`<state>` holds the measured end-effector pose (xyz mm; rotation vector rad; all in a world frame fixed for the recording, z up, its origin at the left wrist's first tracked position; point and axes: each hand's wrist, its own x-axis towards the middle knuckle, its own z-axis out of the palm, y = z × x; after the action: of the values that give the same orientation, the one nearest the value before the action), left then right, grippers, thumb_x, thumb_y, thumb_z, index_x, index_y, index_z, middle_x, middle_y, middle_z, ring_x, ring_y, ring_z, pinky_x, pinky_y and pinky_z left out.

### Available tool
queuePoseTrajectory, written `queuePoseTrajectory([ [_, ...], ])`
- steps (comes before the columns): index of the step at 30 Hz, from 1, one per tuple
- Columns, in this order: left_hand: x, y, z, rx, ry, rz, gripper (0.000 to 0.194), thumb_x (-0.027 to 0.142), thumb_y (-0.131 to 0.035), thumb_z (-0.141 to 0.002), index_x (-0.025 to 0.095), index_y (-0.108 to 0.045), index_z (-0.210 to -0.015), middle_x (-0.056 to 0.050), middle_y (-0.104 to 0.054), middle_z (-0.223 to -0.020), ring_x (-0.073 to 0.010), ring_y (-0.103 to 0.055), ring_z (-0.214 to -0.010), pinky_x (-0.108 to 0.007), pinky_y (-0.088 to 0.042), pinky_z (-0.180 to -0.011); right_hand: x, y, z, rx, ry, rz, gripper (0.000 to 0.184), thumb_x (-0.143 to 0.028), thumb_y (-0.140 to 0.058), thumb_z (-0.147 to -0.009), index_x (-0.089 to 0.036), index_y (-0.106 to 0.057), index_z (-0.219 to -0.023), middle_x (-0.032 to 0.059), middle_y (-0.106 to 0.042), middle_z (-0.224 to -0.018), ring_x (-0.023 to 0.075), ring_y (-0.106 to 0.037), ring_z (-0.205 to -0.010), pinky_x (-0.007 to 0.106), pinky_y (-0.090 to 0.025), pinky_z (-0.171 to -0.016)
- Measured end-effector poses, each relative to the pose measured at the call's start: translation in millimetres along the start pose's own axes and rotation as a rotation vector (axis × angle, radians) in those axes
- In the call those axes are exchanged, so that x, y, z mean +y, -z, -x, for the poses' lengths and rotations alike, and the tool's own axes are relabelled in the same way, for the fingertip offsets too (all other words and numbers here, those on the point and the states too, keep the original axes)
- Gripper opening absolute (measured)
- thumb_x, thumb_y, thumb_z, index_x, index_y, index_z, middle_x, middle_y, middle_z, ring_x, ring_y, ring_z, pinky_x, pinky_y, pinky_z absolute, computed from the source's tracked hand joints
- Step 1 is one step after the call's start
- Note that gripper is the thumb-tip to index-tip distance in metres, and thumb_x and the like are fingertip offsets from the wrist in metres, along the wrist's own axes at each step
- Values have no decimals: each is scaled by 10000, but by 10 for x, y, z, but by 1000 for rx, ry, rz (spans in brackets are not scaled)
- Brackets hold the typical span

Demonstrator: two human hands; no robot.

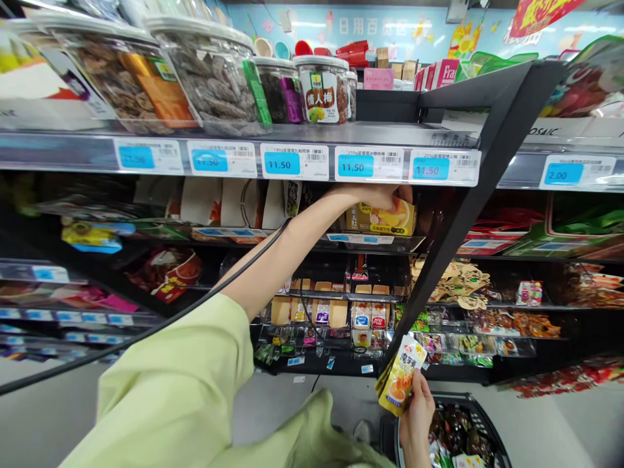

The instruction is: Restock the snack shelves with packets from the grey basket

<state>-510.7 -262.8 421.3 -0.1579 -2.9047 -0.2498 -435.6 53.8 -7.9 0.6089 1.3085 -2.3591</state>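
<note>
1. The left hand [396, 197] is at the end of an outstretched, bare forearm reaching up and across beneath the upper shelf [385, 132]. Its fingers bend down over the top of a yellow snack box [380, 220]; the shelf edge hides part of the hand, so whether it grips cannot be told.
2. The right hand [418, 406] is low, raised from the bottom edge, thumb and fingers clamped on the lower right side of yellow snack packets [400, 380], which tilt rightward at the top.
3. The box sits on the black shelf just below the upper one; the packets are held near a dark slanting upright [468, 175], above the left rim of a black shopping basket [480, 406].
4. Around these stand stocked store shelves over a pale grey floor [263, 406], with a light-blue wall [385, 23] behind.
5. Counts: one box at the left hand; at least two packets, exact number unclear; five price tags [295, 162] reading 11.50; one tag [578, 172] reading 2.00; one basket, its dark packages [455, 426] too crowded to count.
</note>
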Motion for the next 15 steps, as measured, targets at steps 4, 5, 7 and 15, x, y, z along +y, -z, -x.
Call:
queuePoseTrajectory([
  [4,21,-15,33,-2,15,17,504,119,-538,-797,129,-728,-1263,-99,-751,-1196,-228,-675,-1044,-334,-513,-928,14,10,-18,13,-12,-22,643,-547,-981,-444,-204,-736,-930,-23,-794,-841,147,-725,-687,257,-617,-638],
  [5,19,-23,31,-1,11,15,513,111,-530,-796,131,-725,-1270,-97,-751,-1198,-228,-674,-1049,-333,-512,-929,19,14,-23,15,-13,-24,642,-543,-982,-443,-205,-736,-931,-23,-796,-846,144,-725,-686,254,-617,-639],
  [7,14,-33,31,3,-2,-11,522,104,-526,-795,143,-722,-1277,-87,-748,-1200,-226,-668,-1057,-327,-506,-937,28,25,-28,1,-5,-12,626,-552,-973,-470,-203,-735,-931,-21,-794,-839,147,-728,-686,261,-621,-642],
  [15,-25,-13,301,-27,-116,-213,358,47,-479,-793,157,-777,-958,-58,-720,-1057,-182,-625,-968,-282,-460,-892,-21,61,16,11,-40,-30,659,-534,-988,-419,-197,-730,-924,-15,-789,-827,155,-726,-683,261,-621,-629],
])
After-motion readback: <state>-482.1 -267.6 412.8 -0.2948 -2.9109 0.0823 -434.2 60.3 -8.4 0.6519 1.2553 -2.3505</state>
